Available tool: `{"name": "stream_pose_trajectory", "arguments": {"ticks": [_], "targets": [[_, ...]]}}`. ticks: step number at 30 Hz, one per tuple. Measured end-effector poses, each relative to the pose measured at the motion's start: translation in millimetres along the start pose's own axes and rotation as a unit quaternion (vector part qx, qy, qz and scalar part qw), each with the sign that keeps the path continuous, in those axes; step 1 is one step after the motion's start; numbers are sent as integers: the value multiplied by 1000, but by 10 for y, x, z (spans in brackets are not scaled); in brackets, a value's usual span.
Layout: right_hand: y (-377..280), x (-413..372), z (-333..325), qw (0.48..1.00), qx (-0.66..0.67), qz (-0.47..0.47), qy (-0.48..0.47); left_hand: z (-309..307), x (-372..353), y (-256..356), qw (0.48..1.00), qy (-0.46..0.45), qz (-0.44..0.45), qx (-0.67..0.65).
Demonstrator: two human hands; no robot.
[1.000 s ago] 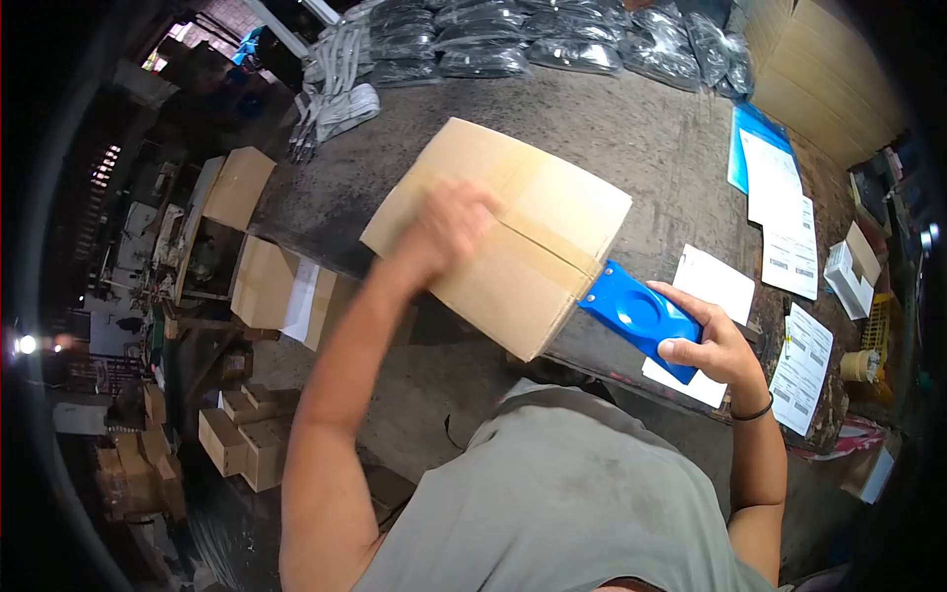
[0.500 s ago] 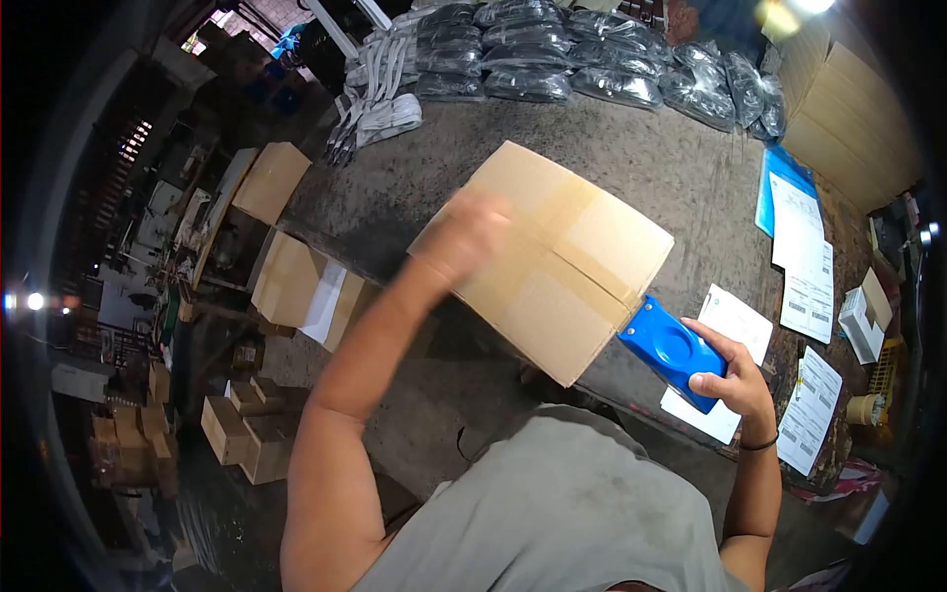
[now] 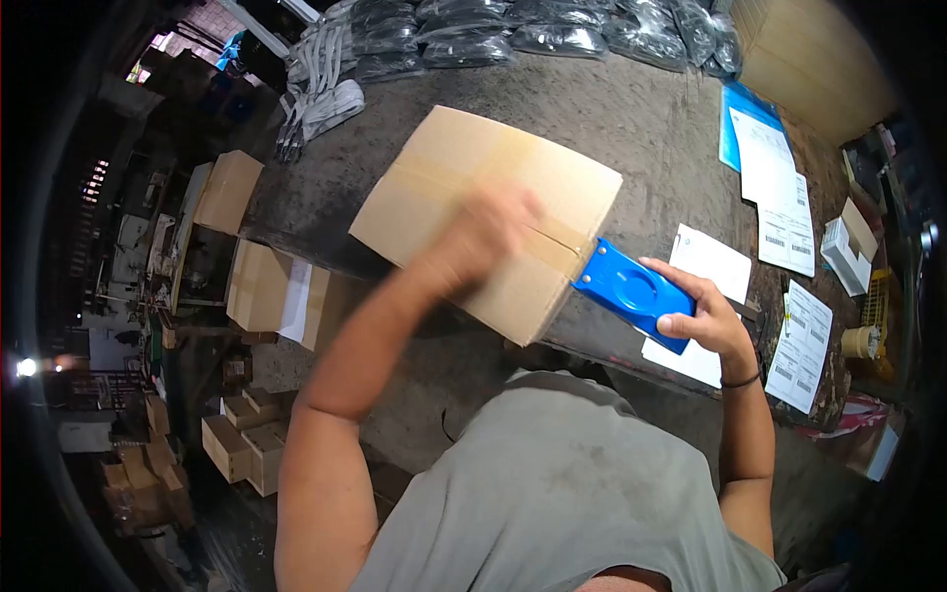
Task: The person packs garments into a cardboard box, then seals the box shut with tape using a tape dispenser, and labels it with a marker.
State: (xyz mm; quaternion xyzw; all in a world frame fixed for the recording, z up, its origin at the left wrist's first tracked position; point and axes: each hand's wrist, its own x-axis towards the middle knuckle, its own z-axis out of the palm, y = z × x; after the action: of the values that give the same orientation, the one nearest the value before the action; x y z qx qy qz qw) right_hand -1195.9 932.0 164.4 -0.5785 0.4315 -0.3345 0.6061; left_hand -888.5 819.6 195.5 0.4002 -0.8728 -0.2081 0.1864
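Observation:
A closed cardboard box (image 3: 424, 163) rests on the dark worktable, a strip of tape running along its top seam. Over the middle of that top is my left hand (image 3: 483, 237), smeared by motion; its fingers cannot be made out, nor whether it touches the cardboard. My right hand (image 3: 712, 314) is wrapped round a blue tape dispenser (image 3: 631, 288). The dispenser's front end meets the box's right edge at the seam. White paper sheets (image 3: 712, 259) lie beside and partly under my right hand.
Black plastic-wrapped packs (image 3: 464, 44) and grey straps (image 3: 330, 109) line the table's far side. Printed labels (image 3: 799, 345), a blue folder (image 3: 730, 128) and a small white box (image 3: 846, 247) are at right. More cardboard boxes (image 3: 258, 286) stand at left.
My left hand has moved from the box's left edge rightward along the seam to its middle. The dispenser stays at the box's right edge. The whole view has shifted.

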Motion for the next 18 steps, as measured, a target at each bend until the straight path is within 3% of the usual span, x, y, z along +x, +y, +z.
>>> {"name": "stream_pose_trajectory", "arguments": {"ticks": [1, 3, 4, 6, 7, 9, 10, 11, 15, 18], "targets": [[14, 11, 0, 1000, -1, -8, 0, -154, 65, -266, 1000, -4, 2, -1], [-5, 35, 9, 1000, -7, 3, -10, -357, 183, -687, 977, 86, -93, 174], [20, 52, -5, 1000, -4, -2, -3, -271, 171, -426, 977, 84, -85, 179], [130, 65, 13, 1000, 17, -22, -7, 89, -64, 109, 984, 19, 128, 122], [155, 92, 1, 1000, 18, -24, -8, 91, -53, 85, 984, 18, 128, 125], [204, 94, 16, 999, 31, -38, -8, 28, -61, -60, 996, 63, -26, 55], [175, 95, 9, 999, 39, -30, -20, -168, 43, -137, 983, 72, -157, 62], [202, 90, 25, 998, 43, -31, -20, -141, 4, -81, 983, 70, -158, 65], [303, 151, 19, 995, 56, -75, -29, 203, -366, 600, 977, -14, 13, 211], [408, 172, 52, 993, 51, -98, -38, 233, -429, 558, 971, -42, -2, 234]]}}
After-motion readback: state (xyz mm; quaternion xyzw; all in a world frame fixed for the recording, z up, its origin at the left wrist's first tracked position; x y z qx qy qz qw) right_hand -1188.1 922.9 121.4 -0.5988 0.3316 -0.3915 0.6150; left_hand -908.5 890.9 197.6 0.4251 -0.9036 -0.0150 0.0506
